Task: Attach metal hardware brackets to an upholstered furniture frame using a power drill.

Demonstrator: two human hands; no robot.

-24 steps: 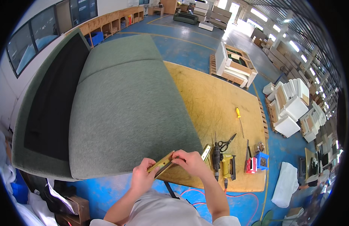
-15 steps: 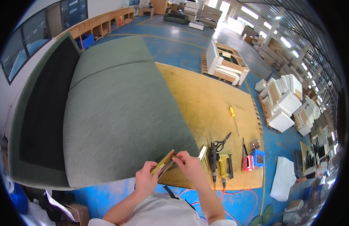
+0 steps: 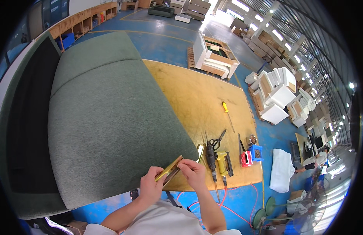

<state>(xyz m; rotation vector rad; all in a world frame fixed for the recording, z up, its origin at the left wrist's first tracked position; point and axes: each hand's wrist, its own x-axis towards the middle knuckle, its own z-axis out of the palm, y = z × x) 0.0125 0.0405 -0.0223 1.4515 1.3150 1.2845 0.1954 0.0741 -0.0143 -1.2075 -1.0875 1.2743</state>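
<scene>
My left hand (image 3: 151, 184) is closed around the lower end of a long gold-coloured metal bracket (image 3: 168, 168), which slants up to the right over the sofa's near edge. At its upper end my right hand (image 3: 194, 172) has thumb and fingers pinched together against the metal; whether a small part sits between them is hidden. Under and beyond the hands lies a dark green upholstered sofa piece (image 3: 111, 117) with a black fabric panel (image 3: 30, 121) along its left. A second gold bracket (image 3: 200, 153) rests by the sofa's right corner, close to my right hand.
On the wooden table (image 3: 197, 90) lie a black power driver (image 3: 210, 156), a yellow air stapler (image 3: 222, 162), scissors (image 3: 216, 143), a yellow-handled screwdriver (image 3: 225, 107), a red box (image 3: 246, 158) and a blue tray of screws (image 3: 256, 152). Red hoses (image 3: 236, 213) trail across the floor.
The whole view has swung right, so the sofa and table sit further left in the picture. Both hands keep their hold at the bracket, with little visible movement.
</scene>
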